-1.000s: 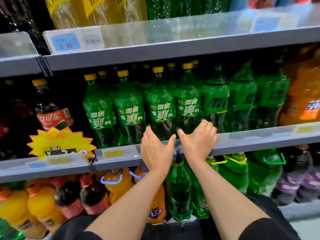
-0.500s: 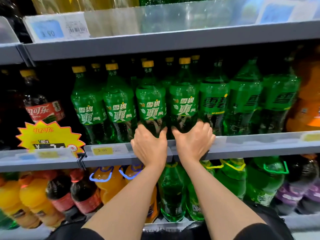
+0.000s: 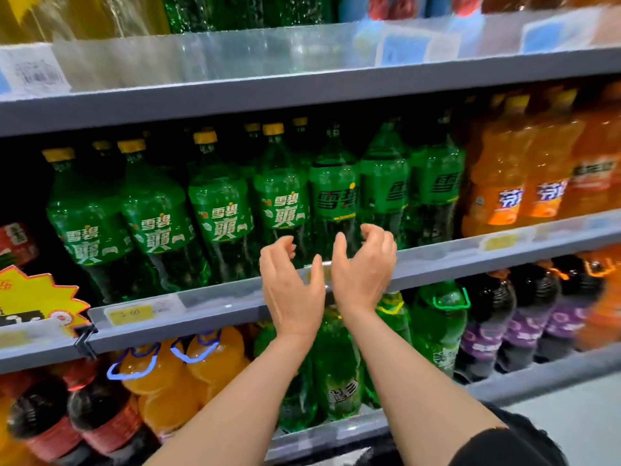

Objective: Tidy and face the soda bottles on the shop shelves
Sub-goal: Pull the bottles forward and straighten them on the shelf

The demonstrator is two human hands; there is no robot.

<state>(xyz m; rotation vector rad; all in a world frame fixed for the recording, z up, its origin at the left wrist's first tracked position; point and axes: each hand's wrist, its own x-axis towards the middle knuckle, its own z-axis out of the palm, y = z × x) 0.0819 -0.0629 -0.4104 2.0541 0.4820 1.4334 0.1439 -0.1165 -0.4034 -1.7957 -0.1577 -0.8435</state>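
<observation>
Shop shelves (image 3: 336, 92) were stocked with soda. No grip was taken: left hand (image 3: 290, 287) and right hand (image 3: 364, 270) were held loosely curled, near the middle shelf's green soda bottles (image 3: 285, 210), orange bottles (image 3: 504, 183) to the right.

On the middle shelf (image 3: 437, 260) a row of yellow-capped soda bottles (image 3: 218, 210) stands toward nine o'clock, with plain-capped soda bottles (image 3: 332, 200) beside them toward three o'clock and Fanta bottles (image 3: 497, 190) further that way. The left hand (image 3: 290, 287) and right hand (image 3: 364, 267) hang side by side before the shelf edge, holding nothing. At six o'clock, the lower shelf (image 3: 537, 378) carries large handled bottles (image 3: 440, 324).
</observation>
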